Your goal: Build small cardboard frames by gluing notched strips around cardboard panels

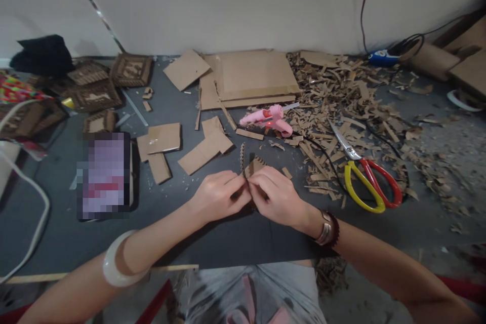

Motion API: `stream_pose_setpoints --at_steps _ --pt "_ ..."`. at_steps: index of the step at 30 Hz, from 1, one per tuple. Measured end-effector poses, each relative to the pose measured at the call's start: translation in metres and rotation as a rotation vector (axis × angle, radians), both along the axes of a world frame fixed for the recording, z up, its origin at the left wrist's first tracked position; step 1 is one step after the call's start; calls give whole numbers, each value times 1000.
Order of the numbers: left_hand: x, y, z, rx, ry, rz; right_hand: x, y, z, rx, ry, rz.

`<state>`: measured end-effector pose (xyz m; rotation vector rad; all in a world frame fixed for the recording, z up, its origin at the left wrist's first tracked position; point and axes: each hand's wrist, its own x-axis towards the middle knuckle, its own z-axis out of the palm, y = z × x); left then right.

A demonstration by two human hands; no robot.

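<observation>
My left hand (224, 193) and my right hand (279, 195) meet above the near middle of the dark table, fingertips pinched together. Between them they hold a thin strip of corrugated cardboard (242, 154), its ridged edge standing upright. Behind my right fingers shows a small cardboard piece (255, 165) with a toothed edge; whether it is joined to the strip I cannot tell. Just beyond my hands a pink glue gun (268, 119) lies on its side with a small red light glowing. Scissors (362, 172) with one yellow and one red handle lie open to the right.
Cardboard scraps (341, 96) are heaped at the right. Flat cardboard sheets (254, 76) lie at the back, with cut pieces (205, 149) nearer. A tablet-like device (103, 177) with a blurred screen rests at left, before several ridged cardboard frames (131, 70). A white cable (43, 212) runs down the left.
</observation>
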<state>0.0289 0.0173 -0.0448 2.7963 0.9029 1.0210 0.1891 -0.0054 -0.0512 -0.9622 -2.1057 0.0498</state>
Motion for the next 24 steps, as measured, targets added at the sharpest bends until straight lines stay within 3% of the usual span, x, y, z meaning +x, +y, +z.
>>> stream_pose_setpoints --at_steps 5,12,19,24 --pt "1 -1 0 -32 -21 18 0 0 -1 -92 73 -5" --pt "0 0 -1 -114 -80 -5 3 2 -1 -101 94 -72" --pt "-1 1 2 -197 -117 -56 3 2 2 -122 129 23" --pt "-3 1 4 -214 -131 -71 5 3 1 -83 160 -17"
